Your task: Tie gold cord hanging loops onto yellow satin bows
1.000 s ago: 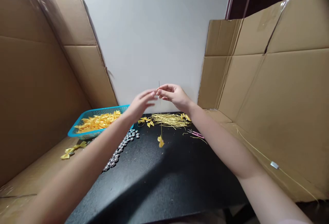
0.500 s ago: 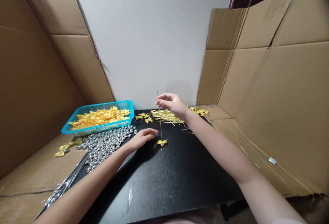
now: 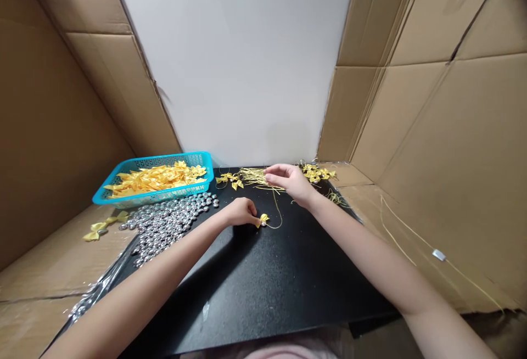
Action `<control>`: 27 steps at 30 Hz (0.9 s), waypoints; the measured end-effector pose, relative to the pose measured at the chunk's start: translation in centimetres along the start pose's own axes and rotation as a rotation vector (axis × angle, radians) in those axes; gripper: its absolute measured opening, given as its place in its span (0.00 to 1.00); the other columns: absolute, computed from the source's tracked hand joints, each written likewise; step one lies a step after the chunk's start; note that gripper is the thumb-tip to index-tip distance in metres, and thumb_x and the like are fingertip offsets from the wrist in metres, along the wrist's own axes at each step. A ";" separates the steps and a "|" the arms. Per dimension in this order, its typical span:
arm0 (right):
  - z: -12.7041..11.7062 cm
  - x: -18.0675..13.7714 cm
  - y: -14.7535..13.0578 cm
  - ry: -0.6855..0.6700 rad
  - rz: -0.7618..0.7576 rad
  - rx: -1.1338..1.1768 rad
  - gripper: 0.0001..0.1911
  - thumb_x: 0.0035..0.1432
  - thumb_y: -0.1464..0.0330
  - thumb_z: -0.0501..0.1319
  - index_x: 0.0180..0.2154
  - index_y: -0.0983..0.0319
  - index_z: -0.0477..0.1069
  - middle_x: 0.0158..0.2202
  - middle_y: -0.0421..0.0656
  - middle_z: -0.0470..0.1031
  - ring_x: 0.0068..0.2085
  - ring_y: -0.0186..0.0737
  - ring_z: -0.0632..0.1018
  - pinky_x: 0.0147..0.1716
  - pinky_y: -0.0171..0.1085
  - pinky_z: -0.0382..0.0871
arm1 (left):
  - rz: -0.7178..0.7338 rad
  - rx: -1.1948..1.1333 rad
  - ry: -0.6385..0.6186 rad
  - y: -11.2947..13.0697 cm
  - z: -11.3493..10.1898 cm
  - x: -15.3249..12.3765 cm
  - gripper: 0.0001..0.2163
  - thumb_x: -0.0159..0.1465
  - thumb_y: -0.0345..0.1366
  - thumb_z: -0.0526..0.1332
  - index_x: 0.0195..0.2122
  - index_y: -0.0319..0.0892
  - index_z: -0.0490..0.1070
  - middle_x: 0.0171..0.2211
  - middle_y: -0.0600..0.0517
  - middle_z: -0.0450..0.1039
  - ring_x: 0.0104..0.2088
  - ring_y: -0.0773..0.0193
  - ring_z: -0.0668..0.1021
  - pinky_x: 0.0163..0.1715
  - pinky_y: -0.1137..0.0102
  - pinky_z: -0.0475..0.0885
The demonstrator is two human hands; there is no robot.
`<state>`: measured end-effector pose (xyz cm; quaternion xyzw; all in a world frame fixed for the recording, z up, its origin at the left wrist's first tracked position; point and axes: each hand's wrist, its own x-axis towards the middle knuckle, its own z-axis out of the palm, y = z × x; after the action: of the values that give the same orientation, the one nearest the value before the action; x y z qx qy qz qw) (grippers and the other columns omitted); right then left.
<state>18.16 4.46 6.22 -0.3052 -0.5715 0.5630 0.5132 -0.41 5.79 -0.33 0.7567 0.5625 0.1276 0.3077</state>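
My left hand (image 3: 241, 212) pinches one wing of a small yellow ribbon bow (image 3: 264, 218) just above the black tabletop. A shiny silver bead sits at the bow's middle. From the bow a thin gold cord (image 3: 280, 213) curves right and then up toward my right hand (image 3: 293, 183). Thumb and forefinger of that hand are closed around the cord's upper end, though the tip itself is hard to make out. Just behind the right fingertips lies a bundle of cut gold cords (image 3: 252, 175).
A blue basket (image 3: 154, 200) full of yellow bows stands at the back left. Silver beads (image 3: 164, 227) spread in front of it. Bows with cords (image 3: 315, 173) lie at the back right, more bows (image 3: 233, 179) back centre. Cardboard walls (image 3: 453, 123) flank the black table (image 3: 263, 293).
My left hand has moved right and taken hold of the bow, which hung free on its cord before. My right hand has come down, and the straight cord now hangs slack in a curve.
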 end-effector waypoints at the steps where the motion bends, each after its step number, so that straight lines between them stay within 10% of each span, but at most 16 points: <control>1: -0.3 -0.4 0.5 0.023 0.012 -0.005 0.14 0.35 0.66 0.73 0.28 0.62 0.76 0.26 0.38 0.77 0.29 0.33 0.76 0.37 0.37 0.71 | 0.016 0.004 0.011 0.0 0.1 -0.1 0.11 0.40 0.41 0.70 0.22 0.42 0.74 0.20 0.54 0.74 0.24 0.62 0.74 0.24 0.72 0.62; 16: -1.5 0.1 -4.4 0.121 -0.138 0.041 0.11 0.43 0.63 0.69 0.29 0.60 0.72 0.27 0.38 0.73 0.31 0.33 0.74 0.37 0.38 0.70 | 0.171 -0.098 0.112 -0.2 1.5 -2.0 0.08 0.51 0.41 0.65 0.24 0.41 0.73 0.23 0.53 0.74 0.24 0.64 0.72 0.26 0.71 0.63; 22: 0.0 -0.4 -6.7 0.045 -0.229 0.014 0.06 0.48 0.66 0.66 0.29 0.59 0.72 0.29 0.39 0.73 0.32 0.34 0.74 0.39 0.39 0.71 | 0.241 -0.256 0.221 0.5 1.8 -3.1 0.14 0.56 0.40 0.63 0.42 0.43 0.73 0.27 0.55 0.73 0.24 0.66 0.69 0.27 0.72 0.64; 27: 0.7 -0.9 -8.7 0.000 -0.295 -0.011 0.07 0.47 0.65 0.66 0.29 0.59 0.72 0.29 0.38 0.73 0.34 0.33 0.75 0.38 0.37 0.71 | 0.229 -0.386 0.249 1.4 2.1 -4.5 0.08 0.55 0.40 0.63 0.31 0.44 0.78 0.33 0.51 0.70 0.31 0.64 0.70 0.28 0.72 0.66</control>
<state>19.75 1.88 14.42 -0.2206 -0.6133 0.4783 0.5886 0.27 0.74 -0.43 0.7213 0.4718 0.3588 0.3584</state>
